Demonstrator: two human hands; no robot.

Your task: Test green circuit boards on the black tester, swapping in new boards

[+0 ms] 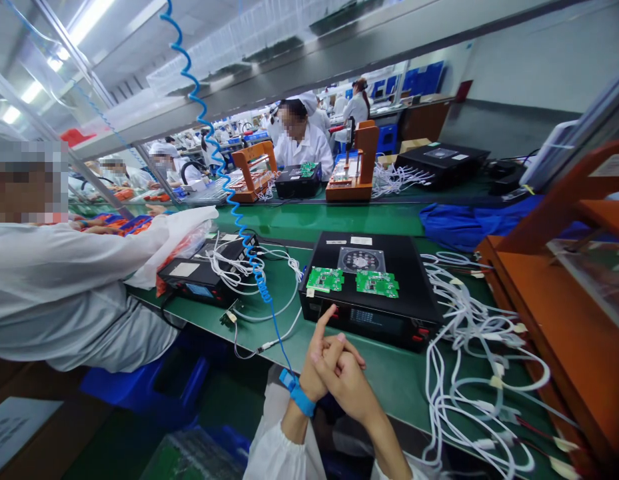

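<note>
My left hand (316, 363), with a blue wrist strap (298, 393) around its wrist, has its index finger stretched out near the front edge of a black test box (309, 308). Whether the fingertip touches the box I cannot tell. Across the left hand lies my right hand (352, 387), its bent fingers wrapped against it and partly hiding the left fingers. Two green circuit boards, a left one (326, 279) and a right one (377, 284), rest flat on top of the box. A lit screen (369, 319) shows on its front. Neither hand holds a board.
White cables (469, 347) tangle right of the box beside an orange fixture (549, 293). A second black box (204, 270) with cables stands left, near a seated co-worker (64, 280). A coiled blue cord (204, 120) hangs in front. Another co-worker (304, 143) sits across the bench.
</note>
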